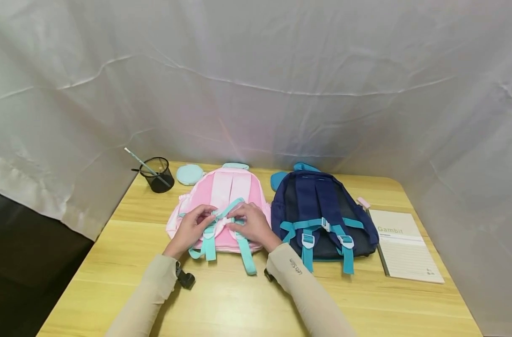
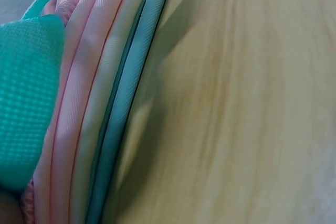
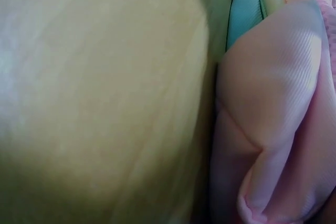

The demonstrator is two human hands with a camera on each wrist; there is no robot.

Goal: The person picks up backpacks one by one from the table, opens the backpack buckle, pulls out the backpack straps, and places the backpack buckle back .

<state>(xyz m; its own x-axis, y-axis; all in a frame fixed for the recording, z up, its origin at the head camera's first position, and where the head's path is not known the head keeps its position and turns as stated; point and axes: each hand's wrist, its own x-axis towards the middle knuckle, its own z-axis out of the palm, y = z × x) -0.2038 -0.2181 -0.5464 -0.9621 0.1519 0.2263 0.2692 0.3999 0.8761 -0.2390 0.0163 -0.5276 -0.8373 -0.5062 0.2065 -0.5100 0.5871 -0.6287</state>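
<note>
A pink backpack (image 1: 259, 189) lies on the table with its shoulder straps facing up. Over its lower middle, my left hand (image 1: 193, 228) pinches a teal strap (image 1: 232, 206) near a white plastic piece. Opposite it, my right hand (image 1: 254, 225) has thumb and fingers curled on the teal webbing at the other side. The fingers partly hide the join between them. Two loose teal strap ends (image 1: 246, 257) hang toward the front. In the left wrist view a teal webbing piece (image 2: 29, 98) stands beside the backpack's layered side; the right wrist view shows its pink side pocket (image 3: 273, 72).
A navy backpack (image 1: 308, 187) with blue straps and a fastened white buckle (image 1: 325, 224) lies to the right. Beyond it are a notebook (image 1: 403, 255) and a pink eraser (image 1: 363, 202). A black mesh pen holder (image 1: 161, 182) with a pencil stands at the back left.
</note>
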